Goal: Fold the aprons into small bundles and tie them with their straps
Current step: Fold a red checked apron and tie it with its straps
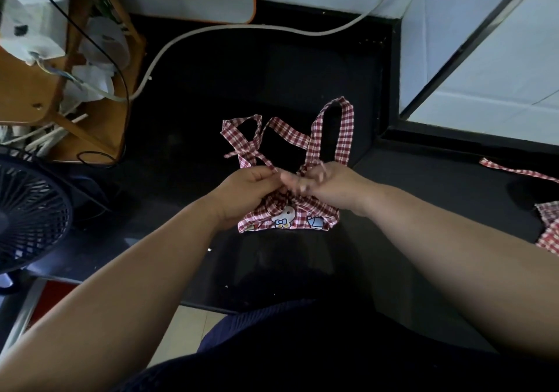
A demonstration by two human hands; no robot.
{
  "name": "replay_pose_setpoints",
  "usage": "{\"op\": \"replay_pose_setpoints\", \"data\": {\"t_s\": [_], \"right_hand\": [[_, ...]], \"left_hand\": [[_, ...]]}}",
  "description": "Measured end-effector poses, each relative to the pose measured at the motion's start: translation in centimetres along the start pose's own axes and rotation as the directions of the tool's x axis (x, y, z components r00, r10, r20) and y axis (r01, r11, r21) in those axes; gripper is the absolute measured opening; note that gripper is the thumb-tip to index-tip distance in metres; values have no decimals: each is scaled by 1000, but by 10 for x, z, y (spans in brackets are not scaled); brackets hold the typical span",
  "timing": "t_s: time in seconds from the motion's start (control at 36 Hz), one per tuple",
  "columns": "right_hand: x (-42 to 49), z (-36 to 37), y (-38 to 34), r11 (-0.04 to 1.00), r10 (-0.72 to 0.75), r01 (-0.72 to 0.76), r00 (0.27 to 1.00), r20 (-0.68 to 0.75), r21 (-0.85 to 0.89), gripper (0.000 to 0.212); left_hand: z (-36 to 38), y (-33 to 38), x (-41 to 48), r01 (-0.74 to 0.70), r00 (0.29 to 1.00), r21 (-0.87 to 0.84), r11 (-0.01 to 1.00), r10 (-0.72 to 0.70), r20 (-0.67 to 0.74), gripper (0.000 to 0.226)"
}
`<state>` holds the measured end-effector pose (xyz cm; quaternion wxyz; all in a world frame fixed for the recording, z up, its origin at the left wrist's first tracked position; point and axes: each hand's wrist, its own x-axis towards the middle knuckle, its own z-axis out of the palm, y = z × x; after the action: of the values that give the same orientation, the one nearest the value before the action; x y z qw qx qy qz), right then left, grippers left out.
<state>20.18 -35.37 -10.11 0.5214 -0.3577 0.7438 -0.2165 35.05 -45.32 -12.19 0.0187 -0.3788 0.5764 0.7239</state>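
A red-and-white checked apron bundle (287, 217) with cartoon prints lies folded small on the black counter (423, 198). Its straps (287, 130) trail away from me across the counter, and one forms a long loop (344, 128). My left hand (248, 192) pinches a strap at the bundle's upper left. My right hand (329, 184) grips the strap at the loop's base, its fingers blurred. Both hands meet just above the bundle and hide where the straps cross.
A second checked apron (549, 225) lies at the right edge, its strap (514, 172) stretched over the counter. A dark fan (27, 219) stands at the left. A wooden shelf (39, 95) with white clutter is far left. A white cable (242, 28) crosses the back.
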Motion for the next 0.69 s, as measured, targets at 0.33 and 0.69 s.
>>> {"op": "replay_pose_setpoints", "data": {"t_s": [0.33,0.69], "right_hand": [[9,12,-1,991,84,-65,982,-168,113,26],[1,7,0,571,46,0,998,-32,821,12]], "left_hand": [[1,-3,-1,-52,999,-239,970,49,-20,33],[-3,-10,-4,-105,984,-261,960,62,-169,29]]}}
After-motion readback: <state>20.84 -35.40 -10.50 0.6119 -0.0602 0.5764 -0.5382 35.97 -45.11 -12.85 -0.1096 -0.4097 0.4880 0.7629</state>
